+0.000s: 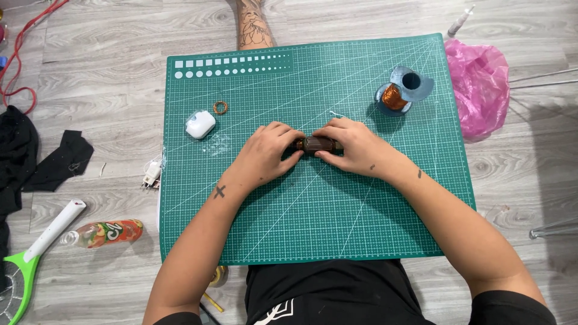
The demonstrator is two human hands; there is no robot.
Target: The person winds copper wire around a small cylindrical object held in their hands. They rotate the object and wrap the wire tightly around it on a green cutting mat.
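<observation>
Both hands meet at the middle of the green cutting mat (313,210); the left hand (265,155) and the right hand (355,147) each pinch one end of a small dark brown cylinder (317,144), which lies level just above the mat's centre; the fingers curl round it, so both hands are grasping it, and only the middle of the piece shows between them. What the cylinder is made of cannot be told for sure; it looks like a wound metal core.

Toward the mat's far right corner stands a grey spool of copper wire (397,95); a thin pale strand seems to lie on the mat between spool and right hand, though it is too fine to be certain. Near the mat's left edge sit a white earbud case (200,124) and a small copper ring (221,107). Off the mat's right corner lies a pink plastic bag (478,87); off its left side, on the floor, a plastic bottle (105,233) and a green racket (27,265).

The likely trouble: the cylinder is held only by its ends, so a slackened pinch could let it roll or drop; a fine wire, if pulled hard, could snap or tip the spool.
</observation>
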